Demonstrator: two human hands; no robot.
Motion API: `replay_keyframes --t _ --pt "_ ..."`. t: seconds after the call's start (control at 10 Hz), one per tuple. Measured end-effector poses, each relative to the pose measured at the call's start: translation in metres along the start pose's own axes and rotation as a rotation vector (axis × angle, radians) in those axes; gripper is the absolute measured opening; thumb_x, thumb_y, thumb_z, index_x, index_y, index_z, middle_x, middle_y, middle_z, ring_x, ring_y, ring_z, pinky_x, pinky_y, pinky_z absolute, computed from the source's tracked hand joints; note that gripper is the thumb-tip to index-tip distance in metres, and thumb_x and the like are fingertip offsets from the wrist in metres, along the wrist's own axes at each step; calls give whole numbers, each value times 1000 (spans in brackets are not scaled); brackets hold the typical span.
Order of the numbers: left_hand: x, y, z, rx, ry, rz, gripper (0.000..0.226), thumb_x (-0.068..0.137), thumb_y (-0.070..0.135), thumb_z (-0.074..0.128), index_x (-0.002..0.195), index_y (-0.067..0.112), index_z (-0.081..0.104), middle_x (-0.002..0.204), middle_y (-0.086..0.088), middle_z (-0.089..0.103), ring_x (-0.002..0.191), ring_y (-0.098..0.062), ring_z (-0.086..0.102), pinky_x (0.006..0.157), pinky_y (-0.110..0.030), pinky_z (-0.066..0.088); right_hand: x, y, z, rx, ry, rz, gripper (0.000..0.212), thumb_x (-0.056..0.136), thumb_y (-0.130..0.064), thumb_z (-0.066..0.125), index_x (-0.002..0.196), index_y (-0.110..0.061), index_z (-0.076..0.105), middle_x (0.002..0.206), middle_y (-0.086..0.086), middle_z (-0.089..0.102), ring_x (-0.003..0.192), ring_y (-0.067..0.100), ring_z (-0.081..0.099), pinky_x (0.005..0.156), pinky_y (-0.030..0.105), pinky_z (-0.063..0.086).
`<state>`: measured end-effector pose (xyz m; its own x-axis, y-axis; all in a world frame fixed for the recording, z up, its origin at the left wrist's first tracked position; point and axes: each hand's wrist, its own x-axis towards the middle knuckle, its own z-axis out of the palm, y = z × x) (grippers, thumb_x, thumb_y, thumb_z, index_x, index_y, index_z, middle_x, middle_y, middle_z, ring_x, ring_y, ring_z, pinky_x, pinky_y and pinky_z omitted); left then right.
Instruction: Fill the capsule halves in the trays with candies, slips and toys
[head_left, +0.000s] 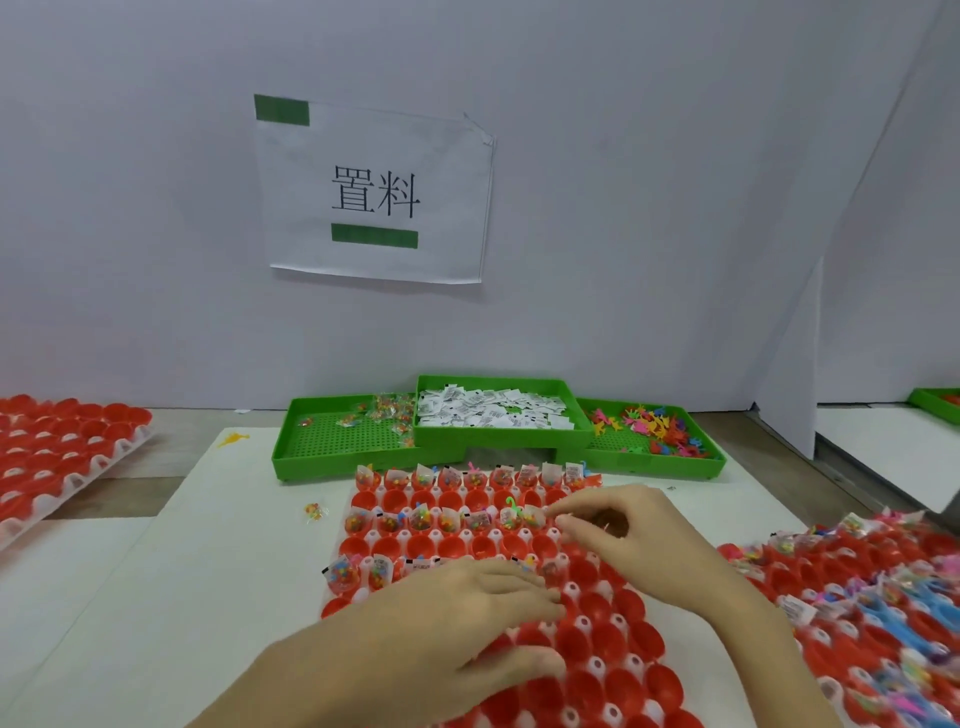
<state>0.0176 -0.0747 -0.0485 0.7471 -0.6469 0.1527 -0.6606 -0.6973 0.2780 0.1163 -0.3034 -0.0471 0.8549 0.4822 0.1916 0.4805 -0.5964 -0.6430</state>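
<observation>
A white tray (596, 663) of red capsule halves (421, 545) lies in front of me. Its far row and third row hold candy packets, slips and small toys, with a green toy (511, 503) sticking up; part of the fifth row holds candy and slips. My left hand (457, 623) rests flat on the tray with its fingers stretched over the fifth row. My right hand (623, 535) hovers over the tray's right side. Its fingers are curled round small toys, and its fingertips pinch at a capsule in the third row.
Three green bins stand behind the tray: candy packets (384, 410) left, paper slips (493, 408) middle, coloured toys (649, 428) right. Another tray of red halves (67, 441) lies far left, and a filled tray (857, 597) is at the right. A loose candy packet (316, 511) and a yellow toy (234, 439) lie on the white sheet.
</observation>
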Motion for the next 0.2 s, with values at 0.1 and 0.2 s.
replay_keyframes --t 0.1,0.2 --pt "-24 -6 -16 -133 280 -113 48 102 69 34 130 44 63 121 33 62 115 12 55 96 -7 41 4 7 -3 89 194 72 22 100 -31 62 86 -31 78 72 -10 73 63 4 65 65 17 51" --pt "-53 -22 -6 -144 648 -266 31 103 55 47 103 39 73 94 20 70 86 -5 66 75 -19 50 7 24 1 -23 330 309 18 102 -35 57 99 -22 70 67 -5 71 64 7 65 61 23 46"
